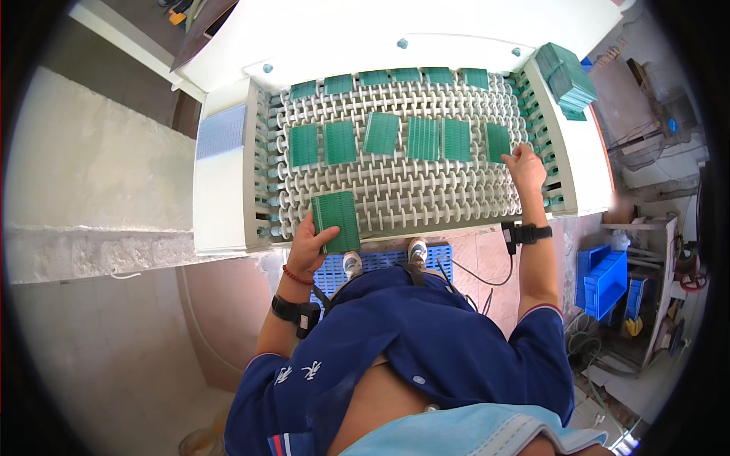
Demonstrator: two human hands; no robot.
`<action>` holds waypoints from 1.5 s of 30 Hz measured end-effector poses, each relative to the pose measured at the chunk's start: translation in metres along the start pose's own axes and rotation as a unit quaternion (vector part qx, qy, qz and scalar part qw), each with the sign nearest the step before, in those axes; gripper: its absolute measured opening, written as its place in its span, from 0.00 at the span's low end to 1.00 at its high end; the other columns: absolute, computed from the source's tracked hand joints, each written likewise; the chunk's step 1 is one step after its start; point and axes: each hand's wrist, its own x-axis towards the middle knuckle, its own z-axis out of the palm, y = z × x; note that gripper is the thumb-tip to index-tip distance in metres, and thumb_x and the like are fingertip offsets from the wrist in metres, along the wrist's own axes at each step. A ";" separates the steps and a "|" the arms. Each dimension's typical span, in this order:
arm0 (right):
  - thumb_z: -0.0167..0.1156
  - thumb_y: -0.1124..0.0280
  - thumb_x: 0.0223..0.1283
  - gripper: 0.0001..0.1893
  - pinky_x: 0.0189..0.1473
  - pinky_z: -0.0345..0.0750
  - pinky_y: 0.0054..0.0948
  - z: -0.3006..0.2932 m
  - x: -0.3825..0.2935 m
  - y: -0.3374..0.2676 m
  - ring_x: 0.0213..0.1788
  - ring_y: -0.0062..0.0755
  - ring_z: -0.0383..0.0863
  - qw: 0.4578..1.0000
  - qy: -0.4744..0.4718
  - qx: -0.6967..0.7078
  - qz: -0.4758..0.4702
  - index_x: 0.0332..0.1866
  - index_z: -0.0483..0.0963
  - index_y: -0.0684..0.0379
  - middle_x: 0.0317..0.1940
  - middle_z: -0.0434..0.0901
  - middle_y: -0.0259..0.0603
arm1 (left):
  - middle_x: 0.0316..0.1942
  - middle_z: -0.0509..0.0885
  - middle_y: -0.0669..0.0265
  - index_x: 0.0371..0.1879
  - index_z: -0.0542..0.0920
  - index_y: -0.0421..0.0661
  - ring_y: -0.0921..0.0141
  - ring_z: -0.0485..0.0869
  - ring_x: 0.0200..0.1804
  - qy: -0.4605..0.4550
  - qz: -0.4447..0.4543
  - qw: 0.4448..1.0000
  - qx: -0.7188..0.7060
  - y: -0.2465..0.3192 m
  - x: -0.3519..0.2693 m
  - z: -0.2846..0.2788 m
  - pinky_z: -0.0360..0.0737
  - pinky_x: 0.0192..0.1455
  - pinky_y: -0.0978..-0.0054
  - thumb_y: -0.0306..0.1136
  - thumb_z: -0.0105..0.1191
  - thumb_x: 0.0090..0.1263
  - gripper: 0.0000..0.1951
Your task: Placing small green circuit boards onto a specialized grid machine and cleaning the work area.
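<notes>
My left hand [312, 242] holds a green circuit board panel [335, 221] over the near edge of a roller conveyor [399, 191], thumb on top. Whether more panels lie beneath it I cannot tell. My right hand [526, 169] is at the conveyor's right side, thumb and finger pinched at the lower right corner of a green panel [497, 142]. That panel lies on the white wheels, at the right end of a row. Left of it lie several more panels, among them a slightly turned one [381, 134]. A farther row [405, 75] is partly hidden under the white machine cover [422, 34].
Stacked green panels [564, 77] stand on the machine's right ledge [576, 154]. A pale translucent perforated sheet [221, 132] rests on the left ledge. Below are a blue plastic grate [388, 263] under my feet and a dangling cable [490, 283]. Blue bins [604, 285] stand at right.
</notes>
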 end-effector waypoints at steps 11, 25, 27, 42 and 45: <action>0.64 0.65 0.49 0.11 0.28 0.72 0.21 -0.003 -0.119 -0.072 0.23 0.22 0.75 0.675 -0.579 0.365 -0.275 0.35 0.76 0.60 0.22 0.78 0.35 | 0.48 0.76 0.61 0.56 0.65 0.40 0.70 0.77 0.49 0.090 0.037 0.988 0.118 0.026 -0.041 -0.012 0.76 0.51 0.72 0.17 0.53 0.56 0.26; 0.56 0.55 0.58 0.17 0.41 0.74 0.27 0.167 -0.209 -0.099 0.38 0.29 0.78 0.475 -0.769 0.243 -0.353 0.46 0.75 0.56 0.34 0.80 0.39 | 0.48 0.75 0.54 0.56 0.63 0.37 0.61 0.74 0.54 0.297 0.356 0.865 0.192 0.117 -0.072 -0.100 0.73 0.57 0.56 0.23 0.54 0.60 0.24; 0.55 0.56 0.58 0.18 0.42 0.73 0.27 0.197 -0.231 -0.102 0.40 0.29 0.78 0.487 -0.753 0.258 -0.359 0.47 0.74 0.56 0.36 0.80 0.38 | 0.46 0.76 0.52 0.55 0.64 0.37 0.61 0.77 0.48 0.312 0.360 0.862 0.174 0.116 -0.064 -0.107 0.73 0.56 0.56 0.19 0.50 0.61 0.22; 0.61 0.68 0.40 0.09 0.31 0.71 0.35 0.253 -0.334 -0.186 0.27 0.41 0.76 0.366 -0.734 0.412 -0.397 0.27 0.76 0.61 0.20 0.76 0.44 | 0.48 0.75 0.53 0.56 0.63 0.37 0.61 0.76 0.50 0.339 0.330 0.855 0.214 0.113 -0.070 -0.122 0.73 0.56 0.64 0.25 0.52 0.63 0.22; 0.59 0.71 0.40 0.07 0.29 0.69 0.33 0.211 -0.342 -0.195 0.23 0.39 0.73 0.306 -0.686 0.453 -0.479 0.25 0.75 0.63 0.19 0.74 0.47 | 0.47 0.76 0.54 0.55 0.64 0.37 0.63 0.77 0.48 0.338 0.328 0.856 0.213 0.113 -0.069 -0.123 0.73 0.56 0.64 0.24 0.50 0.63 0.20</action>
